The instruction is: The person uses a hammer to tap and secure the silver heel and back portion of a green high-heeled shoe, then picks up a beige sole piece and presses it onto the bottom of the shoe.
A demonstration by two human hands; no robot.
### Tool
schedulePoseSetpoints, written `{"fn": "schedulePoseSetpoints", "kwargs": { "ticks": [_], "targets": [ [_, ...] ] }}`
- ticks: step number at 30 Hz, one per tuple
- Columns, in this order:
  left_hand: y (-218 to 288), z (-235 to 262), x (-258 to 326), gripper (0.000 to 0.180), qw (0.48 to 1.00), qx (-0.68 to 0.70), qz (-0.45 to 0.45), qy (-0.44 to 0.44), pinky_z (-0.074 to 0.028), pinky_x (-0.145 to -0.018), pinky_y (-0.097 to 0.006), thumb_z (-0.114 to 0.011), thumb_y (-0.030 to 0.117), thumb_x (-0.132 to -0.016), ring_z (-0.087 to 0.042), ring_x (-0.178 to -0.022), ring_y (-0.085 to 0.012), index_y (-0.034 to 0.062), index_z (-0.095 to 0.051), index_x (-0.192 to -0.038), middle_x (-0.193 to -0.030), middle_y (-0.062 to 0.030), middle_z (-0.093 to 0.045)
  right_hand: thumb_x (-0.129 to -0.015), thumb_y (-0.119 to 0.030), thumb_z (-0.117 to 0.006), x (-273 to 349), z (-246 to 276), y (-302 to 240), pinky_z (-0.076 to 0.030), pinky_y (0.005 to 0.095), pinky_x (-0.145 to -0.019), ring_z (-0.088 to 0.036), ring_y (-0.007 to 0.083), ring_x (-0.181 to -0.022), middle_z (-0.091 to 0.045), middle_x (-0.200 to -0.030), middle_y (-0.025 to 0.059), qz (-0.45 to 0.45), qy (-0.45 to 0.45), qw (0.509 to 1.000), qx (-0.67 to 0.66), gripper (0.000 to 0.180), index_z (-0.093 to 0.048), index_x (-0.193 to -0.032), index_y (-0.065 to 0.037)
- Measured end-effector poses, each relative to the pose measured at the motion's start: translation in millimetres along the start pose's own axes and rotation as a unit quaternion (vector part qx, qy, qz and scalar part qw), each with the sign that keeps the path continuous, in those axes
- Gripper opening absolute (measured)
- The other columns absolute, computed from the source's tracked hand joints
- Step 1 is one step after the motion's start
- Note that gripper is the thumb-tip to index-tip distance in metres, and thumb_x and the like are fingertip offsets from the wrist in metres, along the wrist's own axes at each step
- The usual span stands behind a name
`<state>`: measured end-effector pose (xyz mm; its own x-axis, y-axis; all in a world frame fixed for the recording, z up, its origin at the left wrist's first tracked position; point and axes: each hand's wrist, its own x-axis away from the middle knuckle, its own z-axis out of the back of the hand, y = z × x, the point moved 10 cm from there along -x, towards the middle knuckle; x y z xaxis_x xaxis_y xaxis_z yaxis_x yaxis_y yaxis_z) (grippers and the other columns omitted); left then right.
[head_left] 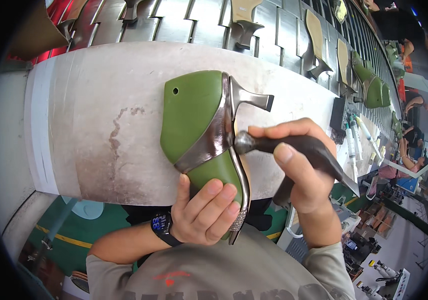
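Observation:
A high-heeled shoe (213,140) lies on its side, its shiny bronze strap stretched over a green shoe last (192,112) with a small hole. The slim bronze heel (254,99) points right. My left hand (204,212) wraps its fingers over the toe part of the last, near a glittery band (238,220). My right hand (306,187) is closed around a dark shoemaker's hammer (309,147). The hammer's round metal face sits at the edge of the sole by the strap; whether it touches cannot be made out.
The shoe rests on a pale, stained work board (99,100). Beyond it runs a metal slat conveyor (194,25) carrying soles with heels (246,25) and another green last (374,87). Syringes (354,142) lie at the right. Other people (409,150) are farther right.

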<state>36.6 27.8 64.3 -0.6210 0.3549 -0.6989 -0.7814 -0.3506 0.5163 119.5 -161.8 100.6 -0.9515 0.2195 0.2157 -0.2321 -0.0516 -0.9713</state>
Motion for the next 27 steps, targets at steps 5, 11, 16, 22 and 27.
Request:
{"fn": "schedulePoseSetpoints", "kwargs": {
  "ticks": [5, 11, 16, 22, 27],
  "targets": [
    [0, 1, -3, 0.034, 1.0, 0.013, -0.01, -0.008, -0.031, -0.124, -0.073, -0.061, 0.015, -0.108, -0.06, -0.142, -0.0337, 0.0077, -0.057, -0.141, -0.145, -0.0137, -0.065, -0.095, -0.009, -0.073, -23, -3, -11, -0.058, 0.0301, -0.088, -0.074, 0.0158, -0.096, -0.081, -0.108, 0.016, 0.001, 0.006, 1.0, 0.02, 0.023, -0.072, -0.11, 0.008],
    [-4, 5, -1, 0.033, 1.0, 0.011, -0.006, -0.009, -0.034, -0.122, -0.074, -0.063, 0.012, -0.107, -0.061, -0.14, -0.0362, 0.0053, -0.057, -0.139, -0.144, -0.0174, -0.065, -0.091, -0.02, -0.08, -46, -25, -28, -0.055, 0.0262, -0.072, -0.071, 0.0115, -0.079, -0.078, -0.086, 0.0072, -0.01, -0.117, 0.978, 0.173, 0.025, -0.076, -0.1, 0.003],
    [-3, 1, -2, 0.072, 0.996, -0.013, -0.049, -0.067, -0.03, -0.123, -0.075, -0.081, 0.034, -0.098, -0.054, -0.143, -0.0481, -0.0018, -0.045, -0.148, -0.151, -0.0288, -0.053, -0.09, -0.022, -0.08, -39, -23, -27, -0.056, 0.0287, -0.071, -0.069, 0.0128, -0.076, -0.076, -0.085, 0.0066, -0.018, -0.136, 0.979, 0.149, 0.024, -0.077, -0.098, 0.001],
    [-13, 19, -7, 0.084, 0.998, 0.06, -0.008, -0.024, -0.031, -0.126, -0.067, -0.082, 0.029, -0.095, -0.046, -0.15, -0.051, -0.0026, -0.038, -0.159, -0.161, -0.0337, -0.043, -0.09, -0.014, -0.082, -7, -2, -17, -0.057, 0.0303, -0.072, -0.073, 0.0163, -0.077, -0.076, -0.084, 0.006, 0.08, -0.068, 0.979, 0.173, 0.022, -0.076, -0.106, -0.001],
    [-83, 73, -5, 0.06, 0.9, 0.276, 0.327, 0.088, -0.049, -0.116, -0.048, -0.065, 0.031, -0.109, -0.063, -0.136, -0.0353, -0.0099, -0.051, -0.15, -0.15, -0.0267, -0.059, -0.086, -0.001, -0.074, 46, 23, -48, -0.055, 0.0433, -0.101, -0.07, 0.0423, -0.115, -0.071, -0.128, 0.0223, 0.313, 0.044, 0.773, 0.55, 0.046, -0.067, -0.132, 0.001]
  ]
}}
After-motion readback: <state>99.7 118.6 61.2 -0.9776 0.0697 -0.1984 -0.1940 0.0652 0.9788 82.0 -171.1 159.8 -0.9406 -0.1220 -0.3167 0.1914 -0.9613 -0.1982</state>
